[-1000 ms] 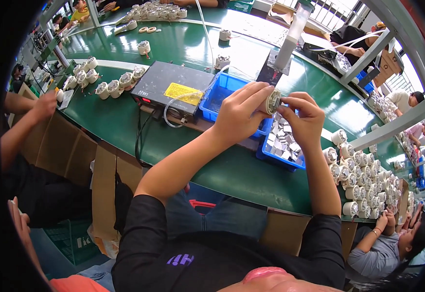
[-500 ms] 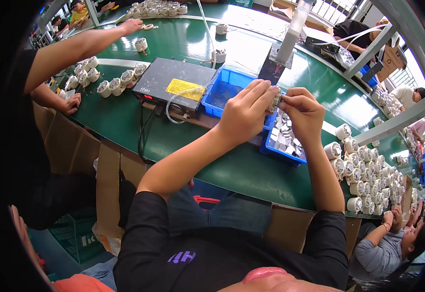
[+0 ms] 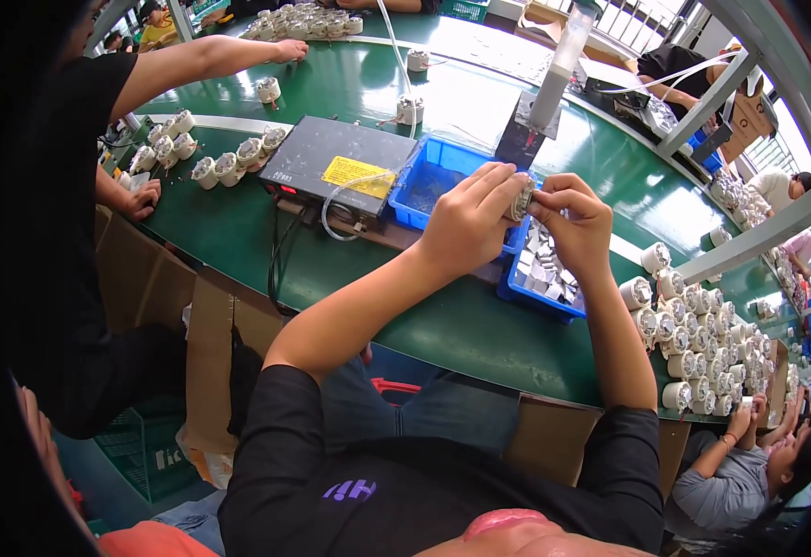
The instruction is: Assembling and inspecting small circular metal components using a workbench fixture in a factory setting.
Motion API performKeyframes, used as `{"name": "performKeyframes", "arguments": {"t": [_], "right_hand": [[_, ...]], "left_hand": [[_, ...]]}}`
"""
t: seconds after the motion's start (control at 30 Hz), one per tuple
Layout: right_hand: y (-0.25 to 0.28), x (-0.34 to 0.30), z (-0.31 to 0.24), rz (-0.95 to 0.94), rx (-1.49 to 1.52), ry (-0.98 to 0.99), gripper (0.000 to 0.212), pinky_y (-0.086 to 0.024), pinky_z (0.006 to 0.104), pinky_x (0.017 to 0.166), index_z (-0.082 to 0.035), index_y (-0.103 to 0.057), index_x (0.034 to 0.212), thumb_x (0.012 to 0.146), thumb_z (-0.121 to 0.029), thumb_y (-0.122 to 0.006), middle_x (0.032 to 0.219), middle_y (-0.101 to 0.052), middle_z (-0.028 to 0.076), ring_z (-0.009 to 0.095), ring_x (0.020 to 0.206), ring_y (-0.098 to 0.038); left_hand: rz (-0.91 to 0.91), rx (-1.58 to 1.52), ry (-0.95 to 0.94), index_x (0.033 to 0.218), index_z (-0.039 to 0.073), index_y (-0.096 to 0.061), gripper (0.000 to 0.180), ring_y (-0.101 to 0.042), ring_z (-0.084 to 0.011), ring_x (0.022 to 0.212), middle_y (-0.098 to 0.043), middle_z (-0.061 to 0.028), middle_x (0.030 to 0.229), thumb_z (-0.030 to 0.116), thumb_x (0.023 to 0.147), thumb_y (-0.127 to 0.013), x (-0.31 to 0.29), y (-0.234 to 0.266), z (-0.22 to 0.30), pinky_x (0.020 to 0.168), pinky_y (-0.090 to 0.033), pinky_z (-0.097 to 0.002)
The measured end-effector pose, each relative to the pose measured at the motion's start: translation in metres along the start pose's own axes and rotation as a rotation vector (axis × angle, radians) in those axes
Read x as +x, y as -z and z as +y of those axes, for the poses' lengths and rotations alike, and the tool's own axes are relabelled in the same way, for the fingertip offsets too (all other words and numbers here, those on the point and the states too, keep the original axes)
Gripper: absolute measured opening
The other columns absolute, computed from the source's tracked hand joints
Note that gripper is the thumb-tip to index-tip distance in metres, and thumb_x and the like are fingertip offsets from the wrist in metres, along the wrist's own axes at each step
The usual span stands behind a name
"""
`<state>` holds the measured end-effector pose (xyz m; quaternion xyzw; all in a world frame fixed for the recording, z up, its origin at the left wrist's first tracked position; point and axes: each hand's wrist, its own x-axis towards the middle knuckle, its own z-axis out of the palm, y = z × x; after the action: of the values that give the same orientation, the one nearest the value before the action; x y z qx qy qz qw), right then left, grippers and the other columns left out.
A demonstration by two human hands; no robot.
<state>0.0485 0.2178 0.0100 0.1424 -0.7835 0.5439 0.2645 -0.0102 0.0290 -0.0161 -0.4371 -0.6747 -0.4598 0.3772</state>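
In front of the dispenser, my left hand (image 3: 466,221) is closed around a small whitish round motor part (image 3: 521,201), its open face turned to the right. My right hand (image 3: 574,223) has thumb and forefinger pinched against that face; whatever lies between the fingertips is too small to make out. A clear upright tube with pale filling, the dispenser syringe (image 3: 559,79), stands just beyond both hands. Below them is a blue bin (image 3: 534,299) of small grey-white block pieces. Left of it sits a second blue bin (image 3: 404,212), its bottom bare apart from smudges.
A black control box (image 3: 308,158) with hose and cables stands on the green table (image 3: 424,316) to the left. Many white round parts (image 3: 688,325) are stacked at right, with several more (image 3: 227,169) at left. A co-worker's arm (image 3: 206,60) reaches across the table. Metal posts rise at right.
My hands stay at nearly the same spot; the round part has turned so more of it shows between them. The co-worker's arm at left has moved to the right across the table.
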Motion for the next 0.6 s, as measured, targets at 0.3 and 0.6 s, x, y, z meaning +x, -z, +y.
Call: {"name": "performKeyframes", "arguments": {"t": [0.3, 0.6], "right_hand": [[0.003, 0.008, 0.009, 0.009, -0.201, -0.040, 0.022, -0.053, 0.0247, 0.073, 0.000, -0.083, 0.116, 0.097, -0.009, -0.081, 0.101, -0.074, 0.007, 0.012, 0.081, -0.062], [0.003, 0.008, 0.007, 0.064, 0.078, -0.285, 0.036, -0.058, 0.0247, 0.086, 0.007, -0.074, 0.133, 0.101, -0.011, -0.074, 0.114, -0.080, 0.017, 0.018, 0.093, -0.072]], "left_hand": [[-0.201, -0.285, 0.648, 0.132, -0.006, -0.068, 0.061, -0.077, -0.0329, 0.112, -0.078, -0.0211, 0.123, -0.008, 0.075, -0.087, 0.015, 0.008, 0.003, 0.098, -0.063, -0.0396], [-0.007, -0.615, 0.697, 0.136, -0.006, -0.066, 0.066, -0.078, -0.0328, 0.109, -0.077, -0.0249, 0.122, -0.005, 0.075, -0.091, 0.022, -0.010, -0.013, 0.095, -0.064, -0.0364]]}}
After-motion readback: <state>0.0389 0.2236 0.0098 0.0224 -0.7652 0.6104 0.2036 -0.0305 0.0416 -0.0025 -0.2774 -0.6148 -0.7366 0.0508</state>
